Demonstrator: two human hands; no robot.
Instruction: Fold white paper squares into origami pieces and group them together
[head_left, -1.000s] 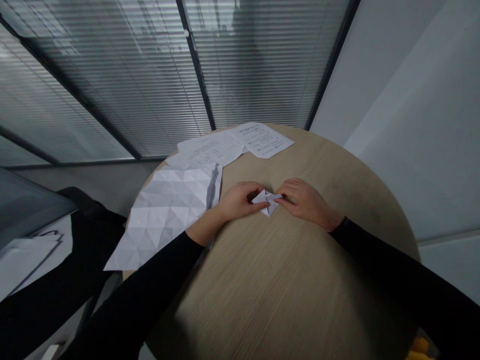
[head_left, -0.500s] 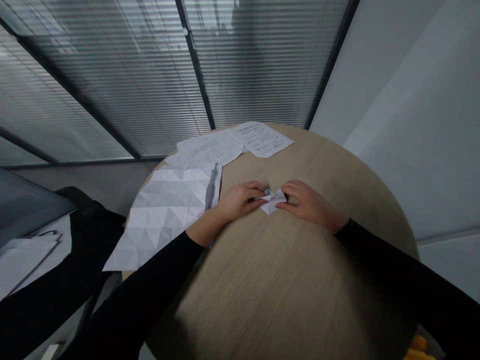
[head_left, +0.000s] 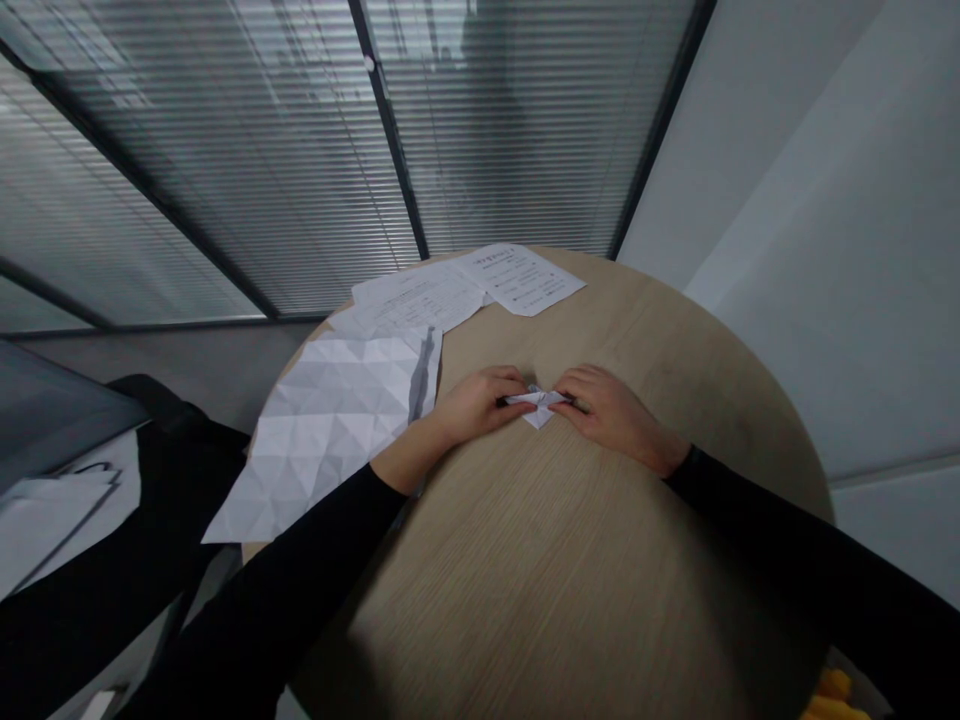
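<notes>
A round wooden table (head_left: 570, 570) carries printed sheets (head_left: 521, 279) and a large creased paper sheet (head_left: 330, 435). Near its middle, a small folded paper piece (head_left: 537, 403) sits between the left hand (head_left: 476, 405) and the right hand (head_left: 611, 415), each grip pinching an opposite end between thumb and fingers. The paper appears light, crisp along its folds and easily crushed, probably best held by those outer ends.
</notes>
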